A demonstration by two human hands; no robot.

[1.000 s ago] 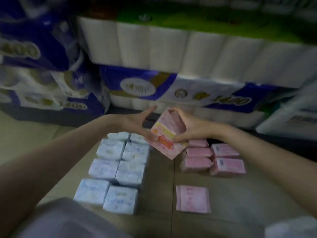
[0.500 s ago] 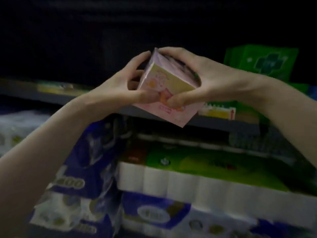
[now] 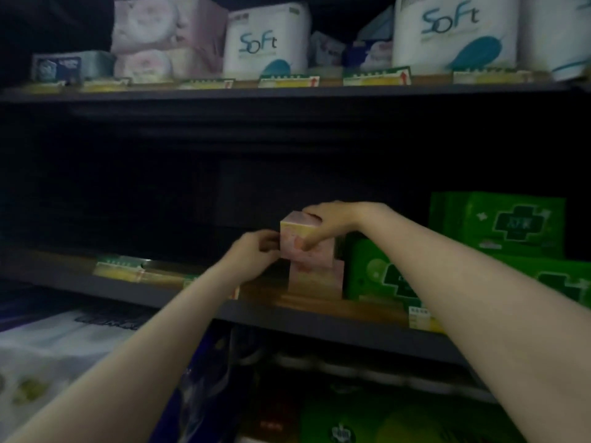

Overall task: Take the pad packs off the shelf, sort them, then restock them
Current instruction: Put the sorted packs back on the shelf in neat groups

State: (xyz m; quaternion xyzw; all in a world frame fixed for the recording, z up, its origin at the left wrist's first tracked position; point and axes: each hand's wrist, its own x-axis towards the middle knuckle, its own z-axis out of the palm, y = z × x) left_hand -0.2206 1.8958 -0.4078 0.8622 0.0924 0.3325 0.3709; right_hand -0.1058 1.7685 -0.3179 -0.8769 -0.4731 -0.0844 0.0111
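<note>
A pink pad pack (image 3: 299,243) with a yellow stripe sits on top of another pink pack (image 3: 315,279) on the dark middle shelf (image 3: 278,318). My right hand (image 3: 329,220) grips the top pack from above, thumb on its front face. Against that pack's left side lie the fingers of my left hand (image 3: 256,252); whether they curl round it is hard to tell. Both pink packs stand just left of the green packs.
Green packs (image 3: 499,225) fill the shelf's right part, and its left part is dark. White "Soft" tissue packs (image 3: 267,43) and pink rolls (image 3: 160,36) line the upper shelf. Price labels (image 3: 120,266) run along the shelf edge. Bulk paper packs (image 3: 57,353) sit below.
The view rose from the floor piles to the shelves. Both hands carried the pink pack up and onto the other pink pack on the middle shelf.
</note>
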